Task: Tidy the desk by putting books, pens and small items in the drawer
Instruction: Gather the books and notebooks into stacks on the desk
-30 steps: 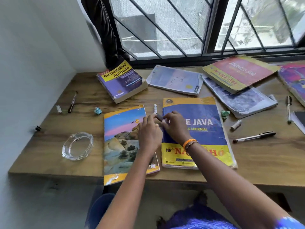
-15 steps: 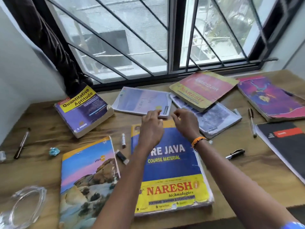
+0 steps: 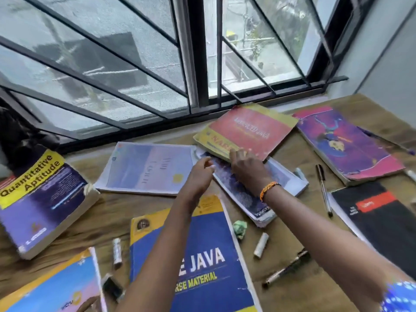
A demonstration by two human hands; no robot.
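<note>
Both my hands reach to the back of the wooden desk (image 3: 108,212). My right hand (image 3: 247,167) lies over a blue-patterned white book (image 3: 245,197), its fingertips touching the near edge of the red-and-yellow book (image 3: 249,129) stacked on it. My left hand (image 3: 200,176) hovers with relaxed fingers between that stack and a pale blue book (image 3: 146,170), holding nothing. Under my forearms lies the blue-and-yellow Java book (image 3: 202,262). A black pen (image 3: 286,270) and a white cap (image 3: 261,245) sit right of it.
The Quantitative Aptitude book (image 3: 42,199) is at the left, a landscape-cover book (image 3: 56,287) at the bottom left. A purple-pink book (image 3: 346,143), a black notebook (image 3: 378,212) and a second pen (image 3: 324,190) lie right. A green paper ball (image 3: 239,228) and a white stick (image 3: 117,249) are loose.
Both hands left the small item beside the Java book and moved away from me to the back stack. The view swung right and up.
</note>
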